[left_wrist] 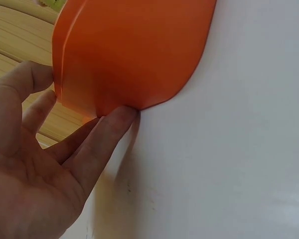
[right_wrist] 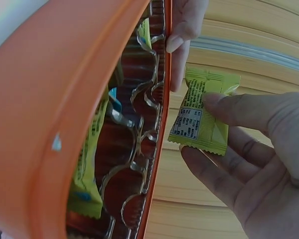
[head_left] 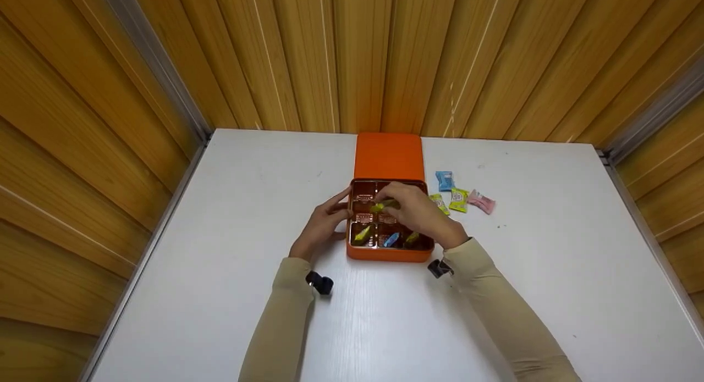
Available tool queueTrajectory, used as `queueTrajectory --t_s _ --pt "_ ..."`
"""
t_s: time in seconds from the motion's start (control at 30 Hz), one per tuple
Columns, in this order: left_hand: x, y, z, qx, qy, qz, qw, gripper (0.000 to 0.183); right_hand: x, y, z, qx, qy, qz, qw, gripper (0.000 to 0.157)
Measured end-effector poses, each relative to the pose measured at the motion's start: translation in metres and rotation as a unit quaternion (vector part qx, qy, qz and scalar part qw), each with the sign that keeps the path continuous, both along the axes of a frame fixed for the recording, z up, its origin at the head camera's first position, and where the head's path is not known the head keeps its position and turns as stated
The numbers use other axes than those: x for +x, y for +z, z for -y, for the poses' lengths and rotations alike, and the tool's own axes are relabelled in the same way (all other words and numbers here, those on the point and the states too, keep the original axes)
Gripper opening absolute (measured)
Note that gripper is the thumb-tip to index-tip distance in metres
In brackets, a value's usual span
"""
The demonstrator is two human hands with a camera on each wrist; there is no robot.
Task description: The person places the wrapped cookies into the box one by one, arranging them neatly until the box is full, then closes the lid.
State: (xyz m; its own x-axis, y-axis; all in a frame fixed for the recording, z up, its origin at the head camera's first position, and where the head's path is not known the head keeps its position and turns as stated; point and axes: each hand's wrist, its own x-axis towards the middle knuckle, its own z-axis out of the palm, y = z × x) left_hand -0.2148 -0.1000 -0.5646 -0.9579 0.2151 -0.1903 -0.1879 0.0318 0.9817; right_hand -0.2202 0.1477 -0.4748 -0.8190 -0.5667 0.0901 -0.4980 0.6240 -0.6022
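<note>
An orange tin [head_left: 390, 254] with a divided dark tray stands on the table. My right hand [head_left: 412, 206] is over it, pinching a yellow-green wrapped candy [right_wrist: 199, 117] between thumb and fingers. Along the tin's left side rests my left hand [head_left: 323, 222], its fingertips [left_wrist: 122, 115] against the wall and lower edge. In the tray's near row lie a yellow candy [head_left: 362, 235], a blue candy [head_left: 391, 239] and another yellow candy [right_wrist: 87, 169]. The right hand hides part of the tray in the head view.
Behind the tin lies its flat orange lid [head_left: 389, 155]. To the right on the white table [head_left: 550, 261] are loose candies: a blue one [head_left: 445, 181], a pink one [head_left: 482, 201] and two yellow ones [head_left: 458, 199]. Wood-patterned walls [head_left: 363, 57] enclose the table.
</note>
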Motion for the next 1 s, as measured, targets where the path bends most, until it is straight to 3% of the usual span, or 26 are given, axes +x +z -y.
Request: queueTrajectory --t_s 0.53,1.0 --pt "0.000 0.002 0.000 -0.008 0.002 0.005 1.0000 0.066 -0.007 -0.008 0.016 0.009 0.040 -0.016 0.999 0.027" --pt "0.002 0.003 -0.002 -0.024 0.003 0.015 0.9996 0.064 -0.007 -0.009 0.027 0.033 0.048 -0.002 0.998 0.026"
